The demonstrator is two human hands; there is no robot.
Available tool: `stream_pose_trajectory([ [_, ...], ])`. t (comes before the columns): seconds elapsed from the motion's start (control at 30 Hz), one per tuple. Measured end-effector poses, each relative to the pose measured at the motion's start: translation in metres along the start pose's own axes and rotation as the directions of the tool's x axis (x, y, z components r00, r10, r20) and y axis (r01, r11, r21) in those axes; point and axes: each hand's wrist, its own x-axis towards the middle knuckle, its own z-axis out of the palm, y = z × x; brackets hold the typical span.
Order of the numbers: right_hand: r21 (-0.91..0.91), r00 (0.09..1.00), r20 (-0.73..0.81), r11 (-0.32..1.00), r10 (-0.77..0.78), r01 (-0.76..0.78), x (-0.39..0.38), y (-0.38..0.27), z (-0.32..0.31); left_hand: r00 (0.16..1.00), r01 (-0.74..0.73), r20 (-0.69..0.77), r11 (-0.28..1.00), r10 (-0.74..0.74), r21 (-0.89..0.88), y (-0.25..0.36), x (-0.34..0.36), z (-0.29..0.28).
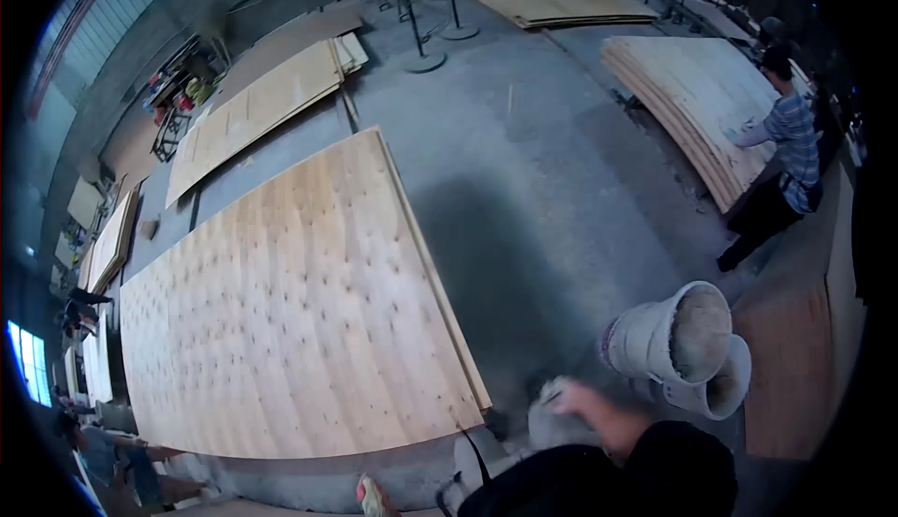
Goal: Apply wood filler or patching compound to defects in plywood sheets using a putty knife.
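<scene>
My right hand [568, 395] reaches forward beside two stacked white, dirt-streaked buckets [636, 337], its fingers closed on a small pale flat tool [550, 389], possibly a scraper. At the lower edge my left hand [372, 493], in what looks like a pale glove with pink on it, is just below the near edge of a large knotty plywood sheet [290, 292]; what it holds, if anything, is unclear. The plywood lies on a low stack between my hands and the further boards.
A co-worker [790, 143] leans over a pale board stack [683, 96] at right; another [122, 466] is at lower left. More stacks [253, 110] lie behind, with metal stands [421, 60] on the concrete floor [524, 189]. Brown panels [786, 377] stand at near right.
</scene>
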Motion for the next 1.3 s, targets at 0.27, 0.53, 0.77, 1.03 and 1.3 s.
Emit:
stream_pose_trajectory([
  [0.27,0.646,0.289,-0.689,0.744,0.665,-0.170,-0.157,0.033,-0.206,0.977,0.146,0.196,0.416,0.081,-0.898,0.118,0.196,0.101],
  [0.53,0.584,-0.246,-0.811,0.703,0.531,-0.405,-0.283,0.013,-0.206,0.896,0.268,0.423,0.597,0.133,-0.756,0.315,0.158,0.154],
  [0.77,0.436,0.173,-0.657,0.556,0.734,-0.708,-0.311,0.159,-0.210,0.312,0.784,0.940,0.520,0.139,-0.337,0.427,-0.020,0.355],
  [1.03,-0.109,0.676,-0.152,0.668,0.721,-0.736,-0.229,0.226,-0.139,0.394,0.723,0.838,0.435,0.378,-0.536,0.462,-0.150,0.458],
  [1.3,-0.131,0.973,0.227,0.991,0.028,0.002,-0.308,0.199,-0.233,0.671,0.725,0.741,-0.181,-0.033,-0.664,0.425,-0.218,0.439],
])
